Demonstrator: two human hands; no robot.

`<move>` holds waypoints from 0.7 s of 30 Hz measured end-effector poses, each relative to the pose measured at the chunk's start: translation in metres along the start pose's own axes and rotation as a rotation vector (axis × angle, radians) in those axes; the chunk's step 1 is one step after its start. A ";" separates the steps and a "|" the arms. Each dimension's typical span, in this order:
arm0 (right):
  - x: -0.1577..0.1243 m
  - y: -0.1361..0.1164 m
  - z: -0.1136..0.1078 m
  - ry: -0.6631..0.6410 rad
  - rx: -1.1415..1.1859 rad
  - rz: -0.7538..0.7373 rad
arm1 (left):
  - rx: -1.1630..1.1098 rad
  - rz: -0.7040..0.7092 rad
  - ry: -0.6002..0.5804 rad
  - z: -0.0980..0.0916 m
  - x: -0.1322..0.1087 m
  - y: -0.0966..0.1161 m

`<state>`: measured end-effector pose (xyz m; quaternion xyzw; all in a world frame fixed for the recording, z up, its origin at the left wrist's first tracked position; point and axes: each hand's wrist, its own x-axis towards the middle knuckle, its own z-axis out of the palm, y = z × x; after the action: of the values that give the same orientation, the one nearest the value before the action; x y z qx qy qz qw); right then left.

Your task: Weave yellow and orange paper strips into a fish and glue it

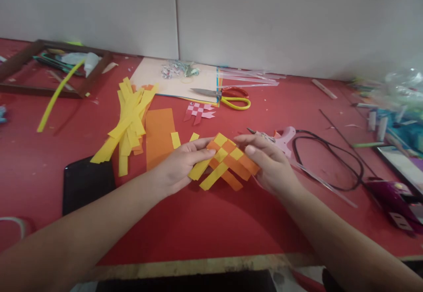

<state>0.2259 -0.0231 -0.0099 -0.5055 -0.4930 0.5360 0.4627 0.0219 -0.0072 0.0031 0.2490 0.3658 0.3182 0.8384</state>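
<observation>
Between both hands, above the red table, is a woven piece of yellow and orange paper strips (228,153). Its checkered part faces up, and loose strip ends fan out toward me. My left hand (185,162) pinches its left edge, thumb on top. My right hand (272,162) grips the right side, with the thumb near the edge and the fingers partly behind. Two short yellow paper pieces (176,140) lie just beyond my left hand. Farther back rests a small pink and red woven paper fish (198,112).
Left of my hands are a pile of yellow strips (128,124), an orange sheet (160,133) and a black phone (87,184). Scissors (228,97) lie behind the fish. A pink glue gun (286,140) with a black cord stands close to my right hand. A brown frame (82,85) sits back left.
</observation>
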 end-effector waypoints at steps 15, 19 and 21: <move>-0.002 -0.005 0.000 -0.071 -0.295 -0.002 | 0.568 0.292 0.128 -0.008 -0.002 -0.008; -0.004 -0.005 0.002 -0.057 -0.363 -0.084 | 0.608 0.331 0.123 -0.007 -0.002 -0.007; -0.005 -0.006 0.002 -0.072 -0.414 -0.127 | 0.608 0.322 0.112 -0.007 -0.002 -0.007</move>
<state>0.2245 -0.0280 -0.0040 -0.5382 -0.6395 0.4109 0.3641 0.0178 -0.0118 -0.0044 0.5240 0.4453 0.3358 0.6437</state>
